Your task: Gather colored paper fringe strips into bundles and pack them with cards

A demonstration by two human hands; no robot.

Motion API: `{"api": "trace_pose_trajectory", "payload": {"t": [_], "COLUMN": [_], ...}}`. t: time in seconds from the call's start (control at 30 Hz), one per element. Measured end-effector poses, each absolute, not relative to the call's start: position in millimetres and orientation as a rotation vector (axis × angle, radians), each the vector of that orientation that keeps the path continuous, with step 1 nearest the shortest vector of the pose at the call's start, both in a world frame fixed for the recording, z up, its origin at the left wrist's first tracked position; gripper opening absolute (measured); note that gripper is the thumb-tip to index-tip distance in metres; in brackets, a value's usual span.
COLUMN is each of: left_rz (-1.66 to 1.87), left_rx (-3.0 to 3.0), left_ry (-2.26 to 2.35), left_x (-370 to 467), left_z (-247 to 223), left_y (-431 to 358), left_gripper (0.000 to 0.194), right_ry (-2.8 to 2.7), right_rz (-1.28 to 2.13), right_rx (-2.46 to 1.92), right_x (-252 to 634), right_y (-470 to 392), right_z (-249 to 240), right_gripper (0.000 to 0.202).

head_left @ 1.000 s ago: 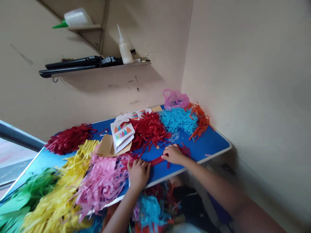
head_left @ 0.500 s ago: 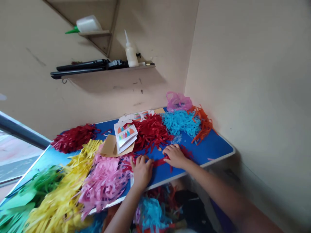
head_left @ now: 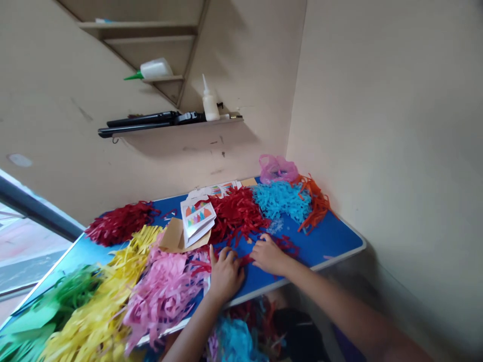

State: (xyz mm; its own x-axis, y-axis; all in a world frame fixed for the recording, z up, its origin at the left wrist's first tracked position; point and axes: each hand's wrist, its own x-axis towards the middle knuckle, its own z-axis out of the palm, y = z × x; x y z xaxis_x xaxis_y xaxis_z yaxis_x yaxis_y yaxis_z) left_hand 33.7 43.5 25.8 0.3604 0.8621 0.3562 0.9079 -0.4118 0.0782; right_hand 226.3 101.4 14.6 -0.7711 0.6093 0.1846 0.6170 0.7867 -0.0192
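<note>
On the blue table [head_left: 322, 246], a fringed red paper strip [head_left: 246, 260] runs between my two hands. My left hand [head_left: 227, 274] lies palm down near the front edge, its fingers curled onto the strip's left part. My right hand [head_left: 269, 255] has bent fingers closed on the strip's other end, and loose red fringe shows just beyond it. The fingertips of both hands are partly hidden. Pink paper strips [head_left: 164, 286] lie directly left of my left hand. A heap of red shredded paper [head_left: 239, 211] sits behind both hands.
Yellow fringe [head_left: 94, 306], green fringe [head_left: 41, 311] and a dark red bundle [head_left: 121, 223] cover the left side. Printed cards [head_left: 198, 218] lie mid-table. Blue shreds [head_left: 283, 198], orange strips [head_left: 317, 201] and a pink plastic bag [head_left: 278, 168] are at the back right.
The view has tilted up slightly, so the shelves sit lower in the picture. My hands have come closer together along the red strip, and less of it shows between them.
</note>
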Motion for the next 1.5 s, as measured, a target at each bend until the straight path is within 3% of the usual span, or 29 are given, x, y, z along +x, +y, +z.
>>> {"api": "trace_pose_trajectory", "payload": {"t": [0.4,0.8,1.13,1.5], "left_rz": [-0.570,-0.643,-0.552,-0.315], "left_rx": [-2.439,-2.433,-2.384,-2.423], "left_ry": [-1.623,-1.885,-2.040,-2.083], "left_x": [34.8,6.1,16.6,19.6], "left_z": [19.7,7.1,11.3,24.0], "left_y": [45.4,42.0,48.3,70.5], "left_gripper": [0.019,0.019,0.018,0.021], "right_ry": [-2.740,-2.585,-2.678,-2.776], "right_rz": [-0.112,0.217,0.350,0.268], "right_rx": [-0.967,-1.232,-1.270,-1.365], "right_x": [214.7,257.2,247.8,233.6], "right_y": [98.2,110.9,130.2,137.1], "right_z": [18.3,6.0,18.1,29.4], "right_gripper": [0.018,0.018,0.018,0.013]}}
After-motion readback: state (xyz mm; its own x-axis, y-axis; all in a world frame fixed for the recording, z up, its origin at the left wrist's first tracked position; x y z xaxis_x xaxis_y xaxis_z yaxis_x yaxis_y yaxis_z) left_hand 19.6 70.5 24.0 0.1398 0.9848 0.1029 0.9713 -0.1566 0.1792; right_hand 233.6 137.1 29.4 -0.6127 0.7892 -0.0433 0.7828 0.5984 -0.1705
